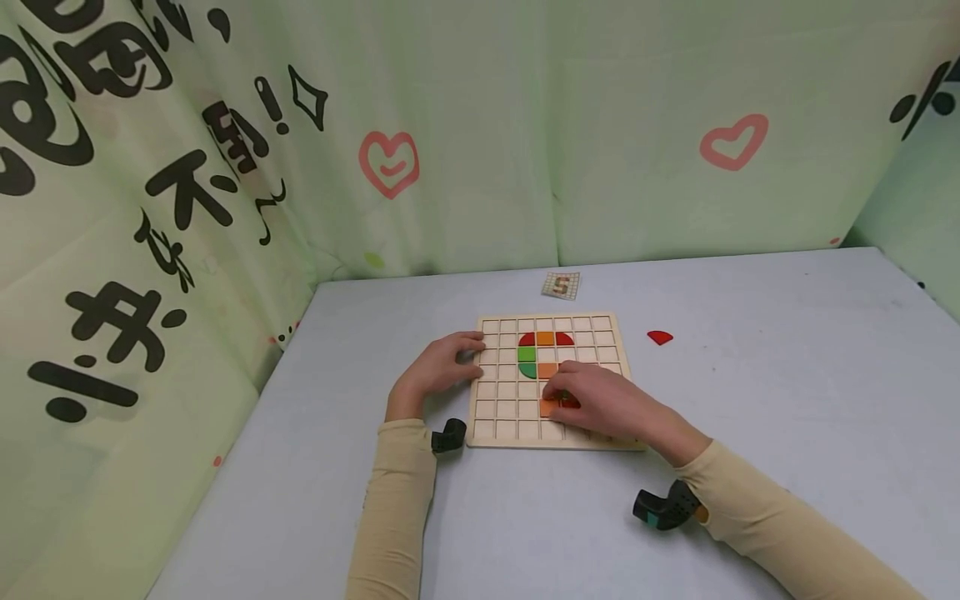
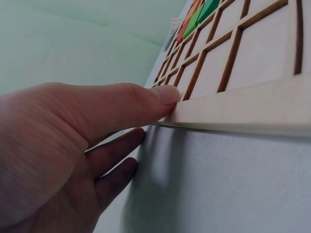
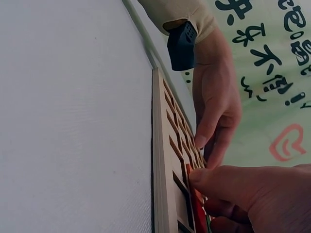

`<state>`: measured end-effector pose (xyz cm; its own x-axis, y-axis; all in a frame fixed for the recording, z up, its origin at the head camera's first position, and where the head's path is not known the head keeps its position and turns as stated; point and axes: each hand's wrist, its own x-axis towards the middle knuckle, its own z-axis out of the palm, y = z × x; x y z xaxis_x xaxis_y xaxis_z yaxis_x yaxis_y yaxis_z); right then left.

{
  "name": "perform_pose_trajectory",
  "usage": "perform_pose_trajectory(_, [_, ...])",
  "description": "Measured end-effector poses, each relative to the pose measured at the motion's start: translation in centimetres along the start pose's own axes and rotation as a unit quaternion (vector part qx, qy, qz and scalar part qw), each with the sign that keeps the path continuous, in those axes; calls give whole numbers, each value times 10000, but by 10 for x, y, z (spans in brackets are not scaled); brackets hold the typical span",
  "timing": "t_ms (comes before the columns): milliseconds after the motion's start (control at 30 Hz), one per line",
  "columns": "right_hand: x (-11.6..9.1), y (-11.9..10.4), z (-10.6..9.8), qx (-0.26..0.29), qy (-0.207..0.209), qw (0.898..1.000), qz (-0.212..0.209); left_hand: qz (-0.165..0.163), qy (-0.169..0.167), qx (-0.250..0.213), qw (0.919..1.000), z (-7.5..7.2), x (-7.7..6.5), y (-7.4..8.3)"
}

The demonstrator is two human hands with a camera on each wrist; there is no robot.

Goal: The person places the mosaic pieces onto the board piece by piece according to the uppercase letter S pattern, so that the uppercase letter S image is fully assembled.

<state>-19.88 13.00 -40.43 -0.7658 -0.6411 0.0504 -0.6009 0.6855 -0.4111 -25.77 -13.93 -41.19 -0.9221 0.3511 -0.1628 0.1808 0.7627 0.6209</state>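
Note:
A wooden grid board lies on the table, holding red, orange and green tiles in a curved row. My left hand touches its left edge, fingers spread and loosely bent. In the left wrist view the thumb lies on the board's rim. My right hand is over the lower middle of the board, its fingertips and thumb pinching an orange square tile. A red tile beside it is partly covered by the fingers. In the right wrist view the thumb touches the orange tile's edge.
A loose red quarter-round tile lies right of the board. Behind the board is a small card with a grid figure. A pale green curtain stands along the table's back and left. Each wrist wears a black camera.

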Motion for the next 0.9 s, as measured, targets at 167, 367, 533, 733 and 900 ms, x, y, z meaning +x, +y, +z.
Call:
perform_pose_trajectory(167, [0, 0, 0, 58, 19, 10000, 33, 0, -8, 14, 10000, 0, 0, 0])
perform_pose_trajectory(367, [0, 1, -1, 69, 45, 10000, 42, 11, -25, 14, 10000, 0, -1, 0])
perform_pose_trajectory(533, [1, 4, -13, 211, 195, 9991, 304, 4, -24, -30, 10000, -1, -1, 1])
perform_pose_trajectory(733, [-1, 15, -42, 487, 571, 9944, 742, -8, -11, 0, 10000, -1, 0, 0])
perform_pose_trajectory(900, [-5, 30, -66, 606, 1055, 9864, 1105, -31, -14, -1, 10000, 0, 0, 0])
